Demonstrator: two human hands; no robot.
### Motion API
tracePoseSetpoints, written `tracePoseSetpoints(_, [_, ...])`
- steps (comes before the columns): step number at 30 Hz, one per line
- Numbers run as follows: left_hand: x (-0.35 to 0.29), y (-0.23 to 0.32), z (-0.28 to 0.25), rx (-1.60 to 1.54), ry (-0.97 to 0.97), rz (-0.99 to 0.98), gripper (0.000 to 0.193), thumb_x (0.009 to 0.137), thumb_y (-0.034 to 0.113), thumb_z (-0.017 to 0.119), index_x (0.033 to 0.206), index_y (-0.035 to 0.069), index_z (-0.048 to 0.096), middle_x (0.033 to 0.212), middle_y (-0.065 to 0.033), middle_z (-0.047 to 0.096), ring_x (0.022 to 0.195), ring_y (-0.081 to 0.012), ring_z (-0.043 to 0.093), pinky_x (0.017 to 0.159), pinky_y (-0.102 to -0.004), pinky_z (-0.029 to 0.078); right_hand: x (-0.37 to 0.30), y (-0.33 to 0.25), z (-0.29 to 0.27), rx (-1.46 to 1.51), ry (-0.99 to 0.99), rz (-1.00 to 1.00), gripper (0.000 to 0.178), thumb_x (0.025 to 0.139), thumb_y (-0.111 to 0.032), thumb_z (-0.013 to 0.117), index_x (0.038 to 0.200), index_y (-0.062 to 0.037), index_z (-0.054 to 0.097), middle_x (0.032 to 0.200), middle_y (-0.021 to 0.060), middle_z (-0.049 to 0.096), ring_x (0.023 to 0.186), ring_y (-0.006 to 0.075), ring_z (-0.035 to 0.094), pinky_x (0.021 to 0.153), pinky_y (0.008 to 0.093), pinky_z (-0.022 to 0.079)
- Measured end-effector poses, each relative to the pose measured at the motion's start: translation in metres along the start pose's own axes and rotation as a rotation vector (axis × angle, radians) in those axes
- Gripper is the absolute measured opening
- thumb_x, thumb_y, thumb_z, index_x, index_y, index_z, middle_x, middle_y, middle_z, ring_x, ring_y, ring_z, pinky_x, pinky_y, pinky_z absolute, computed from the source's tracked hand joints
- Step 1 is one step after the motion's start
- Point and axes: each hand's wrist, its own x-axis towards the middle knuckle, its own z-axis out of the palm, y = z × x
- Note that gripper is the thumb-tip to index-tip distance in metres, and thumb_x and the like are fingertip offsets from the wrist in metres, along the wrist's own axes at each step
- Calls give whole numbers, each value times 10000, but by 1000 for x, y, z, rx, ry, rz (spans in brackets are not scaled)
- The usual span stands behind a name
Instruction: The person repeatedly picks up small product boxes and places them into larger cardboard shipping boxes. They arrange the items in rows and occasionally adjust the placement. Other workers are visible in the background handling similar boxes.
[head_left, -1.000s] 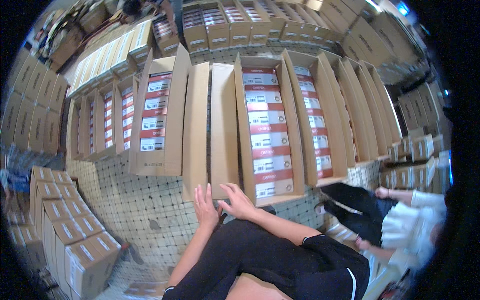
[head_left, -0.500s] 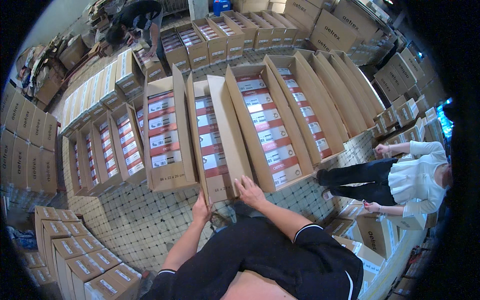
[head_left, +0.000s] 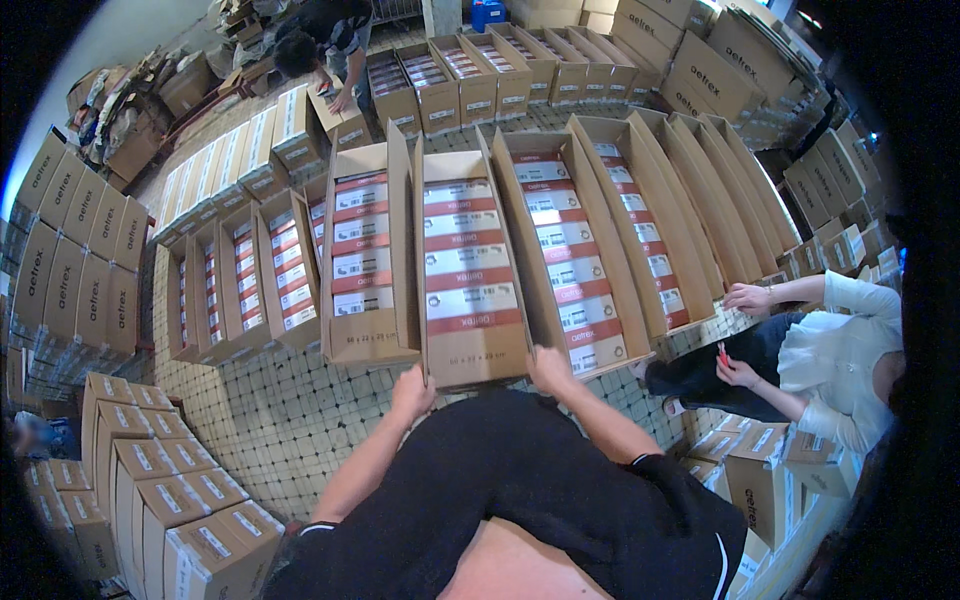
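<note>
Hands met at the near end of one long open brown cardboard carton [head_left: 470, 365], which lay on the pale tiled floor [head_left: 290, 420] in the middle of a row of similar cartons. The left hand [head_left: 413, 388] gripped the carton's near left corner, fingers curled over the edge. The right hand [head_left: 551, 368] held the near right corner in the same way, closed on the cardboard rim. Inside the carton, white-and-red flat packets [head_left: 465, 255] lay stacked in a single column from the near end to the far end.

Just beside it on the left lay another open carton of white-and-red packets [head_left: 362, 250], its side flap standing up between the two. On the right, touching or nearly so, lay a third open packed carton [head_left: 575, 260], and beyond that several empty open cartons [head_left: 700, 200] tilted in a fan.

Sealed brown boxes stood in a stack [head_left: 150, 490] at the lower left, well apart from the hands. A seated person in a white top [head_left: 850, 350] was at the right, one hand on the edge of a carton. Another person bent over boxes [head_left: 320, 45] at the far end of the room.
</note>
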Motion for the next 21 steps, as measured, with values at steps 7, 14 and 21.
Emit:
tracePoseSetpoints(7, [84,88,-140,218,477,217,355,929,374,518,967,35,614,852,-239,671,812,-437,652,732,-547,511,108,-47,-157,-146,466,-140,603,938,-535,425,828,-10,700,810,250,675,755,417,670,659,524,521])
tracePoseSetpoints(14, [135,145,-220,227,520,239,429,925,449,509,949,58,686,917,-213,690,910,-394,660,781,-512,507,159,-90,-232,-102,598,-121,595,945,-560,399,965,-38,681,896,214,695,885,387,675,796,501,523])
tracePoseSetpoints(21, [137,141,-216,180,510,244,435,929,454,502,977,64,689,954,-210,689,942,-392,653,808,-508,498,154,-94,-238,-191,529,-93,596,946,-554,364,1004,-65,700,973,204,702,953,352,682,831,470,526])
